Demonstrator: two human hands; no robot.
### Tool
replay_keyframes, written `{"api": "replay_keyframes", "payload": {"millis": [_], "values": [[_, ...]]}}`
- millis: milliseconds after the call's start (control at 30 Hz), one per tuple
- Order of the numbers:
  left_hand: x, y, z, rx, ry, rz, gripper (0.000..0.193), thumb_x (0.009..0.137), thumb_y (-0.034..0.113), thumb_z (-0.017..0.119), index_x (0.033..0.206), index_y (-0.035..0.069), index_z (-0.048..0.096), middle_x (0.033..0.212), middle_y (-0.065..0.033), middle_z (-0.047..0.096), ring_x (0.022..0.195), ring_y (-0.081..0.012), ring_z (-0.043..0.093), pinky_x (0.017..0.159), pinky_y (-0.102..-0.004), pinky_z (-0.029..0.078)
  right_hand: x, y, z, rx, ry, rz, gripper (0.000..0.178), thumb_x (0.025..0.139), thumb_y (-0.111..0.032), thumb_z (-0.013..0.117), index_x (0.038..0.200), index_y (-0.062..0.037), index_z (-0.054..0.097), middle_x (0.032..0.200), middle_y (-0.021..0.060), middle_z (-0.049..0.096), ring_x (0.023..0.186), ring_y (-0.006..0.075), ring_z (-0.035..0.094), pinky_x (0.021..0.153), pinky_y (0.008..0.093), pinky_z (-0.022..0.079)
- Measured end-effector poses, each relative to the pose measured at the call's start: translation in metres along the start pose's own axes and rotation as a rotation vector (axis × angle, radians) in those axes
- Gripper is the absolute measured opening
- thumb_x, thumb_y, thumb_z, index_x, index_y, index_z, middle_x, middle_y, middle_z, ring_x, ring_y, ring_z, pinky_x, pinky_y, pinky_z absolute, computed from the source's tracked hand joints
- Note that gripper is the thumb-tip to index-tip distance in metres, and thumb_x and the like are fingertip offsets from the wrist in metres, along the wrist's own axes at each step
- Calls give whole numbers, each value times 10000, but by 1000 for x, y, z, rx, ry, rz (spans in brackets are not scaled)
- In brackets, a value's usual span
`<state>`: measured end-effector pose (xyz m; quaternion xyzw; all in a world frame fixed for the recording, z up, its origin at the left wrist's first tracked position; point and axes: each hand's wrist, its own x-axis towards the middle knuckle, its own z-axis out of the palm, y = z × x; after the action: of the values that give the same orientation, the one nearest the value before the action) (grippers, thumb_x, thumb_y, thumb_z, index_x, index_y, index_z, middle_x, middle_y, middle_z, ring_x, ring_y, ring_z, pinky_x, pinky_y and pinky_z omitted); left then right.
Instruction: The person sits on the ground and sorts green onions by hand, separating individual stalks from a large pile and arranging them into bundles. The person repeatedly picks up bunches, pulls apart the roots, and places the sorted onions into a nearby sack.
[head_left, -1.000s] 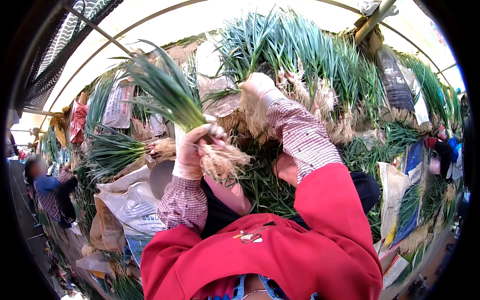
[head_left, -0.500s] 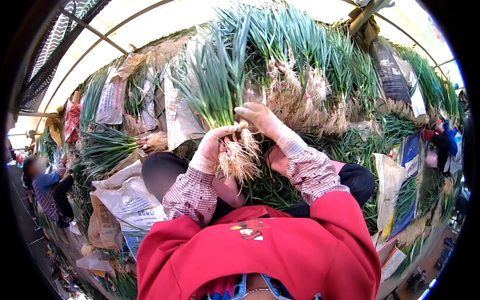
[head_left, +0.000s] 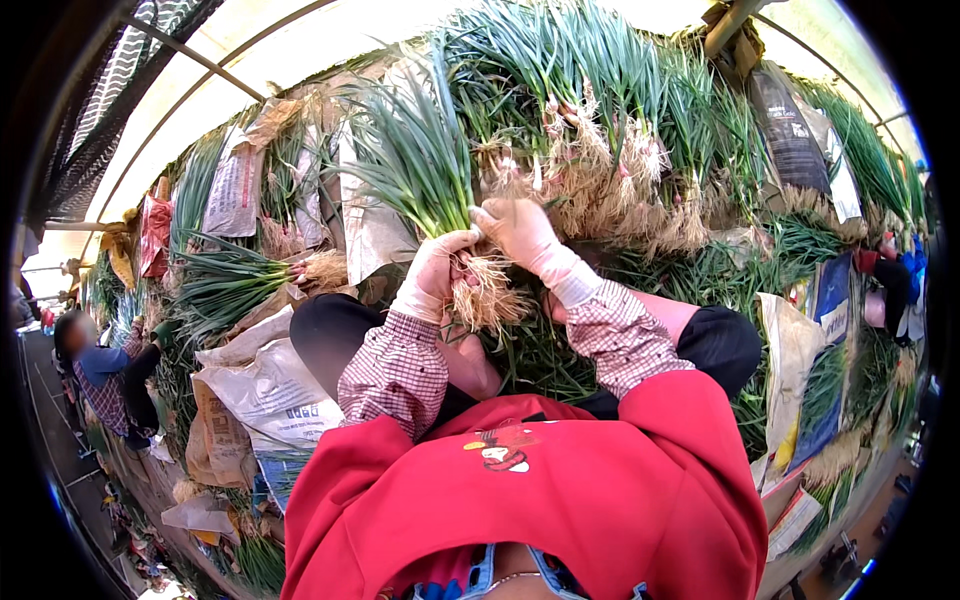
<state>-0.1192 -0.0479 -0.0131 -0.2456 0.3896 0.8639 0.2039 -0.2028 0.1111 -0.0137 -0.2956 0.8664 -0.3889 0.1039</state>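
Observation:
In front of me, my left hand, in a pale glove, is wrapped round a bunch of spring onions just above the bulbs. Long green leaves point away from me, while the tangled pale roots hang toward my lap. My right hand, also gloved, presses against the bunch's right side, thumb and fingers closed at a pale stem near the left hand. Its fingertips partly hide that stem.
Beyond my hands lies a long row of rooted spring onions. Another bunch rests at left, near white sacks. Loose green leaves cover the ground at right, beside a blue-and-white sack. A person works at far left.
The roots have swung right and gathered closer together. My right fingers have drawn in against the stem, and the leaves sit slightly lower and closer together.

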Motion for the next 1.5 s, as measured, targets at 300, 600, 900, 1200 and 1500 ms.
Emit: {"api": "replay_keyframes", "payload": {"millis": [300,600,900,1200,1500], "values": [[-80,-31,26,-676,-372,143,186,826,180,615,911,76,486,993,-95,463,783,-158,465,671,-278,412,-8,-1,50,1671,-460,363,507,975,-509,424,998,-41,617,837,55,635,775,181,586,771,353,485],[-64,-40,9,-349,46,172,233,851,122,561,1022,-35,566,971,-153,625,820,-262,623,704,-391,548,-36,-22,31,181,109,51,394,923,-356,532,683,-49,589,658,177,588,650,374,600,571,433,455],[-118,41,51,75,164,555,345,853,154,559,1131,-51,569,1018,-182,663,744,-169,640,616,-237,546,-64,68,-37,-442,-745,20,325,869,-300,536,1010,-39,668,880,217,663,844,340,657,757,399,521],[6,18,52,-466,-441,40,137,844,145,588,925,36,565,760,-45,509,756,-186,492,766,-338,436,133,121,-102,-348,-61,471,322,963,-342,508,895,-68,662,868,99,678,724,152,637,651,305,530],[45,-2,37,-338,-86,-40,174,890,134,569,909,-21,647,625,-61,608,540,-191,615,534,-320,558,-37,-11,-103,29,-510,244,431,877,-481,570,1091,-124,679,950,146,690,902,286,664,828,387,496]]}}
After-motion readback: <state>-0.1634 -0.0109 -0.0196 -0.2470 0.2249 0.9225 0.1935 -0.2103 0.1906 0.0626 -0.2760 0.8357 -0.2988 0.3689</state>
